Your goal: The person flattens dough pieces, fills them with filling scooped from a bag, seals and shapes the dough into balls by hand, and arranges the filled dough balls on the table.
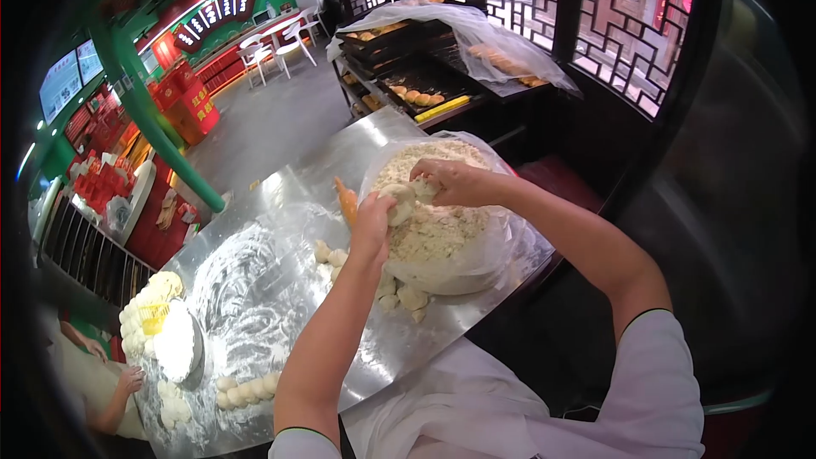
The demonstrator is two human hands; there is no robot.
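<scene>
My left hand (371, 228) is closed around a round, pale piece of dough (398, 204), held up over the near left part of a big bowl. Just beside it, my right hand (449, 181) pinches a clump of crumbly filling (423, 192) against the dough's edge. Crumbly beige filling (446, 236) heaps up in the bowl, which is lined with a clear plastic bag (463, 279). Small dough pieces (331, 255) lie left of the bowl, and more dough lumps (408, 298) sit at its near side. An orange object (346, 200) leans by the bowl's left rim.
The metal table (285, 183) carries smeared flour (242, 276), a row of dough balls (248, 391) and a white flour-covered basin (177, 342). Another person's hand (129, 380) is at the left edge. Beyond the bowl, a rack holds black trays (433, 76) of pastries under plastic.
</scene>
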